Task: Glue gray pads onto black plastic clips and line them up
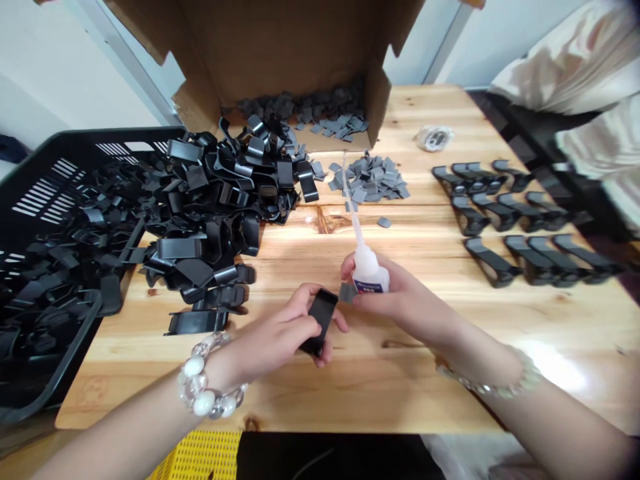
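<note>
My left hand [300, 323], with a beaded bracelet at its wrist, grips a black plastic part [321, 315] near the middle of the wooden table [300, 393]. To its right, my right hand [383, 287] is closed round a small white glue bottle [367, 265], whose long thin nozzle points up and away toward a pile of gray pads [377, 179]. A single gray pad [346, 293] shows beside the fingers of my right hand; whether they hold it cannot be made out. One loose pad [384, 222] lies in front of the pile.
Black parts [225, 193] are heaped at the left, spilling from a black crate [55, 143]. An open cardboard box [295, 47] with gray pads stands at the back. Rows of black parts [500, 213] and a tape roll [434, 138] are at the right.
</note>
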Action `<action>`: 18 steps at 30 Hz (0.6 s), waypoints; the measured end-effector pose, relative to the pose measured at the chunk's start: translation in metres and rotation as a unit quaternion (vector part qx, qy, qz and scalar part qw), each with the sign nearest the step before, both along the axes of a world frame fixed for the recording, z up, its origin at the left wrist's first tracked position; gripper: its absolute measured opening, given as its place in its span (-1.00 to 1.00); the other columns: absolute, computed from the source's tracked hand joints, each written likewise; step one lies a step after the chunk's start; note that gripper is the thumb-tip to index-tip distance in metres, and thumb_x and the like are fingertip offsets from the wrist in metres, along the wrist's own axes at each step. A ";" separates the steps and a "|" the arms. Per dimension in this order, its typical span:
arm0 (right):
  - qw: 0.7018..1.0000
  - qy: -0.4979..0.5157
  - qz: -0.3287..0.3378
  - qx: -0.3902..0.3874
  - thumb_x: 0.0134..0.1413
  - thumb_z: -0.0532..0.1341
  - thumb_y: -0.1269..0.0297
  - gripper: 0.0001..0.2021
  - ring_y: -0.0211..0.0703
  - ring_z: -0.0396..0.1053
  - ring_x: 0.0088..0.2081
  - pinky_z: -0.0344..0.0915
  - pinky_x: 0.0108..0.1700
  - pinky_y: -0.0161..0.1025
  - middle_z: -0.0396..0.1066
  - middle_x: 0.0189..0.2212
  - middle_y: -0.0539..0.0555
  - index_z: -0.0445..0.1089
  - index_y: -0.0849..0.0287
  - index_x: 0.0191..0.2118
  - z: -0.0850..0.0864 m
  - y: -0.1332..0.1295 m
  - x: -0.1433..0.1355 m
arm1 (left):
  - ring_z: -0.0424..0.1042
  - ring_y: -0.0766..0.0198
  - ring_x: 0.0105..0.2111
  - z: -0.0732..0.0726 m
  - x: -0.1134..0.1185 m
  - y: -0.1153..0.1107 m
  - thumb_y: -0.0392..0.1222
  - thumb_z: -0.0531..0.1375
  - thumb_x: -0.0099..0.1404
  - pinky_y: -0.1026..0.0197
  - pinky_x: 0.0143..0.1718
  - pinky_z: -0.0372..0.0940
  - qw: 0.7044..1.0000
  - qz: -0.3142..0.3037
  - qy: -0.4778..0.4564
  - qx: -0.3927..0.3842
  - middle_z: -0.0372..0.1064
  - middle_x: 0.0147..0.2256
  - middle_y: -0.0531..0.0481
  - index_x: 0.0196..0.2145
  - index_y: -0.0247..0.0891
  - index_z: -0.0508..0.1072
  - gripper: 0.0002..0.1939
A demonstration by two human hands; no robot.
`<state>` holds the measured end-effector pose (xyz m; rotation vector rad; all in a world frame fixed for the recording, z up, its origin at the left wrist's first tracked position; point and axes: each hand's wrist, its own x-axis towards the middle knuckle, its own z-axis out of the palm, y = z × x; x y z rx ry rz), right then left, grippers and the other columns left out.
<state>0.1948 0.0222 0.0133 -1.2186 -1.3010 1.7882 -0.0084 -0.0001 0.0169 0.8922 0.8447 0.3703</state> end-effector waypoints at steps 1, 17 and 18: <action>1.000 -0.002 -0.005 -0.003 -0.13 0.24 0.50 -0.71 -0.36 0.19 -0.38 0.12 -0.31 -0.34 0.26 -0.39 -0.09 0.28 0.15 -0.22 0.000 0.001 0.000 | 0.40 0.39 -0.41 -0.001 0.000 0.000 -0.38 -0.05 0.32 0.20 -0.30 0.30 1.000 0.002 -0.002 0.000 0.33 -0.05 -0.09 -0.06 -0.21 0.09 -0.76; 0.965 -0.114 0.118 0.205 0.12 0.18 0.33 -0.95 -0.22 0.36 -0.30 0.27 -0.22 -0.29 0.40 -0.35 0.01 0.32 0.15 -0.27 0.001 -0.008 -0.002 | 0.51 0.21 -0.26 -0.010 0.002 -0.001 -0.38 0.06 0.27 0.22 -0.33 0.37 0.998 -0.022 -0.065 0.003 0.33 0.02 -0.19 0.13 -0.19 0.21 -0.53; 0.963 -0.109 0.138 0.204 0.15 0.16 0.32 -0.95 -0.22 0.39 -0.31 0.28 -0.23 -0.29 0.42 -0.36 0.01 0.32 0.14 -0.26 0.001 -0.010 -0.003 | 0.50 0.21 -0.27 -0.010 0.002 0.000 -0.41 0.06 0.25 0.22 -0.32 0.37 0.998 -0.030 -0.062 0.010 0.39 -0.06 -0.14 0.08 -0.21 0.27 -0.56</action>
